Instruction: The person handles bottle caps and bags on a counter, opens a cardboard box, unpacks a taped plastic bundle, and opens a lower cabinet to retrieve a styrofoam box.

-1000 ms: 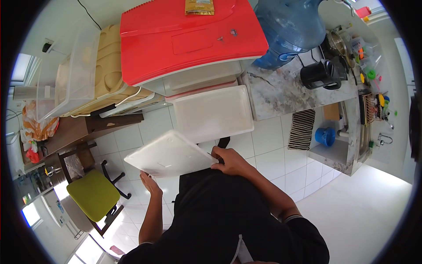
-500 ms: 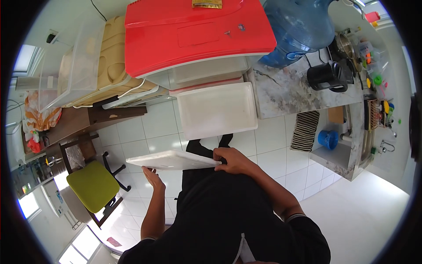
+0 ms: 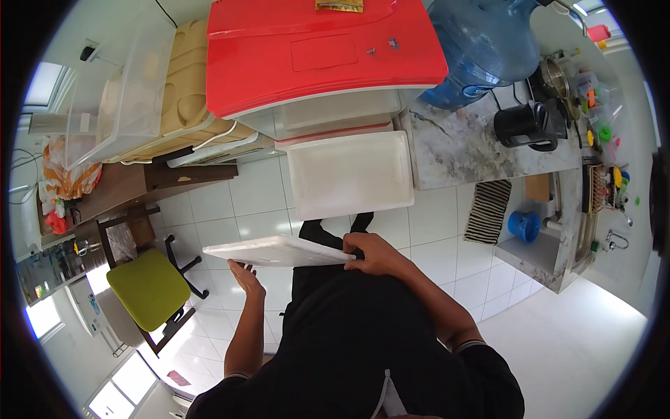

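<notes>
A flat white rectangular panel [image 3: 279, 253] is held in front of my waist, tilted so that it shows nearly edge-on. My right hand [image 3: 377, 254] grips its right end, thumb and fingers closed around the edge. My left hand [image 3: 247, 277] holds the left part from below, fingertips against the underside and partly hidden by it. Just beyond the panel, a shallow white bin [image 3: 352, 174] projects from beneath a red-topped white cabinet [image 3: 321, 63]. The inside of this bin faces me.
To the right stands a marble counter [image 3: 453, 150] with a black kettle [image 3: 525, 126] and a large blue water bottle [image 3: 485, 49]. A green chair [image 3: 148, 290] is at left. A striped mat [image 3: 487, 211] and a blue bucket [image 3: 523, 224] lie right of my feet.
The view has shifted slightly, so the surroundings appear a little further right. Both hands keep their hold on the white panel, which has hardly moved.
</notes>
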A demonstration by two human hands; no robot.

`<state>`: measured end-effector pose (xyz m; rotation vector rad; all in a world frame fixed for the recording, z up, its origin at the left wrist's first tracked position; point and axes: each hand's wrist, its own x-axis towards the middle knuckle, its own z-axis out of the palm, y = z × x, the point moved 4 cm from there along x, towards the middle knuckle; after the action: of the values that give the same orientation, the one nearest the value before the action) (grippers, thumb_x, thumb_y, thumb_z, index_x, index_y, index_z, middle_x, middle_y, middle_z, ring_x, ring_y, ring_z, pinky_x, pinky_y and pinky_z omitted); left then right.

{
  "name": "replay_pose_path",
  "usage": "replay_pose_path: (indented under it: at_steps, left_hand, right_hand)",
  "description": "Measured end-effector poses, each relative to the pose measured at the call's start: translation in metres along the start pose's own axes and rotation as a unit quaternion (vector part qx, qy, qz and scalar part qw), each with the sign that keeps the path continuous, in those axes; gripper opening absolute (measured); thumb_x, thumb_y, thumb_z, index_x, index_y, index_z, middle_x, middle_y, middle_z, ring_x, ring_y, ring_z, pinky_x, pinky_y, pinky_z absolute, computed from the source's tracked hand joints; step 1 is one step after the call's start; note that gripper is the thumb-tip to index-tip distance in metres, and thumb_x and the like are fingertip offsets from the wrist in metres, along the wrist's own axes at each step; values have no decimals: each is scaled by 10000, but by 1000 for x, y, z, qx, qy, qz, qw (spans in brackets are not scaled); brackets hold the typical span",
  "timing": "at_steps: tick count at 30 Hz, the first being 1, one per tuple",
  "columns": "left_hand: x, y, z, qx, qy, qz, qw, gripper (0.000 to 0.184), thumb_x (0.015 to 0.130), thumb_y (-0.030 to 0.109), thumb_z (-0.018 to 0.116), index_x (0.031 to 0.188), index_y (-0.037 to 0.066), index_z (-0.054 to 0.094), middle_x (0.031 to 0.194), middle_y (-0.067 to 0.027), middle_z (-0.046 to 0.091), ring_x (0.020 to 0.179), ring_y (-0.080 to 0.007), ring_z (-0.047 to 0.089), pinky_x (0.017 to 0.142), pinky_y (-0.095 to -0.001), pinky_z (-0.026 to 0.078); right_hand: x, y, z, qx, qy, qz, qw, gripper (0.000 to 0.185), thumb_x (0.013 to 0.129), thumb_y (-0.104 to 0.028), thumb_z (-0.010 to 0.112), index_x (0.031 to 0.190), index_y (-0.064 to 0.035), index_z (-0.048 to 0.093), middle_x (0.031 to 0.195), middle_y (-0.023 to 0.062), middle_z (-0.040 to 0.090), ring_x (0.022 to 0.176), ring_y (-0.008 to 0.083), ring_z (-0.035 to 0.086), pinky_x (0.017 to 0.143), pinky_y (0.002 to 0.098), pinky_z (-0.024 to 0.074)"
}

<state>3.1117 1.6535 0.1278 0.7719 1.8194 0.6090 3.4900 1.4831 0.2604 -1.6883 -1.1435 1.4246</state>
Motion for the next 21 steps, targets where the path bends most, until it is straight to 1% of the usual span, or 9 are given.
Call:
replay_pose_path:
  at_steps: [3,6,12,15,18,21]
  left_hand:
    - [1,3,3,-1,-5,2,1000,847,1022,733,305,1577,93,311,1515,-170,447,1344,-398,492,1067,-491,381]
    - [0,7,5,-4,-10,7,1000,843,1023,729,306,1579,95,308,1516,-176,440,1339,-409,491,1063,-495,388]
    - [1,10,7,-6,-11,8,1000,835,1027,722,304,1576,94,312,1513,-179,442,1334,-413,493,1059,-495,399]
    - [2,12,7,-4,-9,8,1000,828,1027,720,304,1566,91,324,1511,-177,444,1327,-407,497,1056,-491,401]
    - [1,14,9,-2,-11,8,1000,820,1028,716,306,1554,88,336,1506,-172,448,1321,-399,498,1053,-490,402]
    - [-1,16,12,-4,-14,8,1000,813,1028,713,309,1546,87,344,1500,-167,453,1322,-392,497,1052,-487,401]
  right_hand:
    - [-1,-1,-2,0,6,4,1000,353,796,-176,855,979,-29,592,999,134,704,996,332,681,854,420,530]
    - [-1,-3,-2,5,15,1,1000,356,775,-123,861,947,-20,567,993,162,707,977,376,690,834,444,537]
    - [0,-1,-3,10,22,-8,1000,356,779,-130,861,952,-19,570,987,164,709,987,374,694,840,442,540]
    - [1,3,-2,11,15,5,1000,363,795,-174,857,979,-23,583,995,134,706,984,328,689,858,414,536]
    - [0,2,-4,23,15,8,1000,359,799,-170,853,977,-21,579,989,132,705,974,322,689,852,412,536]
    - [-1,1,-5,27,31,6,999,353,777,-135,856,958,-20,575,967,156,703,972,362,694,846,434,538]
